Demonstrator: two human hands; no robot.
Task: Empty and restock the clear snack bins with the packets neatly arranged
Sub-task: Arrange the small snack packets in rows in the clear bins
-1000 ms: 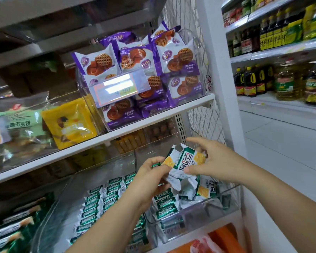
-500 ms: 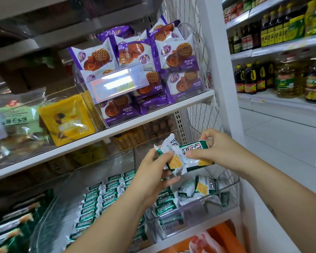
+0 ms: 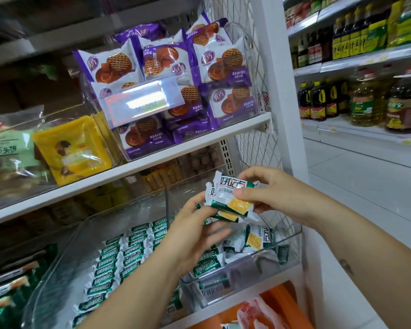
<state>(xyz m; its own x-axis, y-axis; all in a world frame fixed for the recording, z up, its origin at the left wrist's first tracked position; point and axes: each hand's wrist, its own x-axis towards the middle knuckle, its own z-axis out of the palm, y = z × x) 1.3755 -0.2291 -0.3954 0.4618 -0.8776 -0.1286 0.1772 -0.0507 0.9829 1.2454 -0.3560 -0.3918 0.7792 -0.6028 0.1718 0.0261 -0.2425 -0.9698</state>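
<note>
Two hands, the left hand [image 3: 195,230] and right hand [image 3: 271,195], pinch stacked green-and-white packets [image 3: 231,198] above the clear bin [image 3: 244,271].

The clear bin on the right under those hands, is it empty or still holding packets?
Still holding packets. The right clear bin has loose green-and-white packets jumbled inside.
</note>
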